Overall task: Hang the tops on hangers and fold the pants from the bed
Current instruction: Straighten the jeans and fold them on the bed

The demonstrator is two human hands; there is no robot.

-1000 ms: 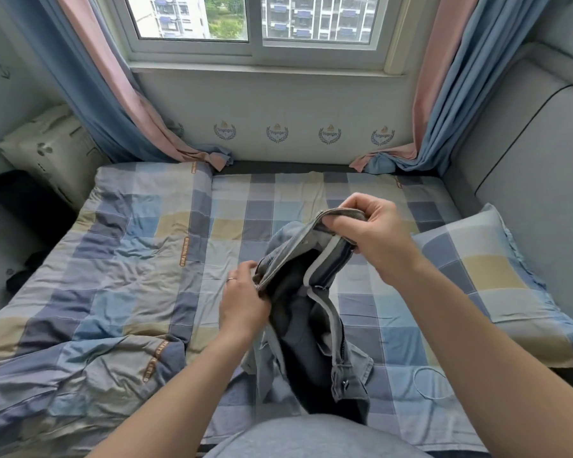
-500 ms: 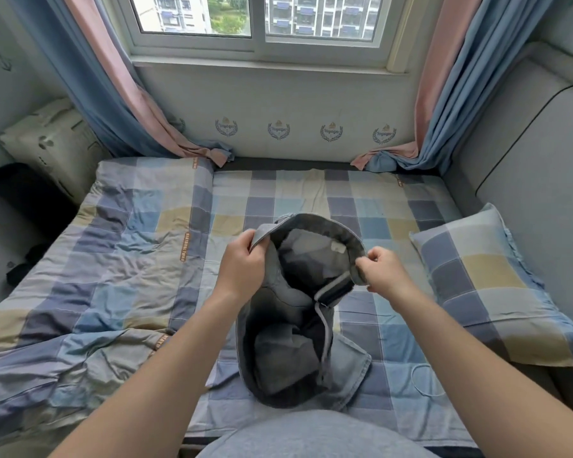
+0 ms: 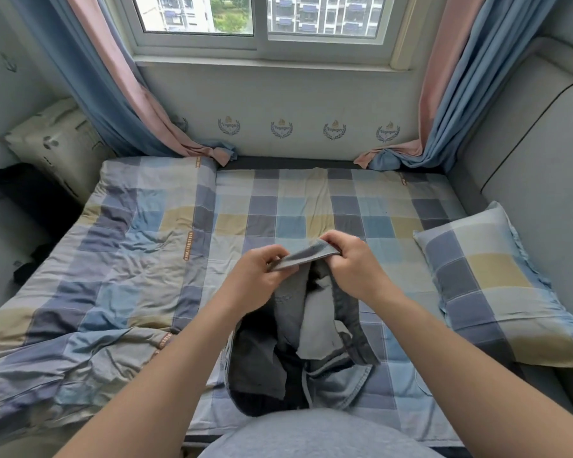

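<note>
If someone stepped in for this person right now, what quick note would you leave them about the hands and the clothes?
Left hand: pinches the left end of the waistband of the pants.
Right hand: pinches the right end of the same waistband.
The pants: grey denim, held up over the bed, with the lower part crumpled on the sheet near the person's body.
Done: the pants are picked up, with the waistband flat between the hands.
Left: fold the pants. No tops or hangers are in view.
</note>
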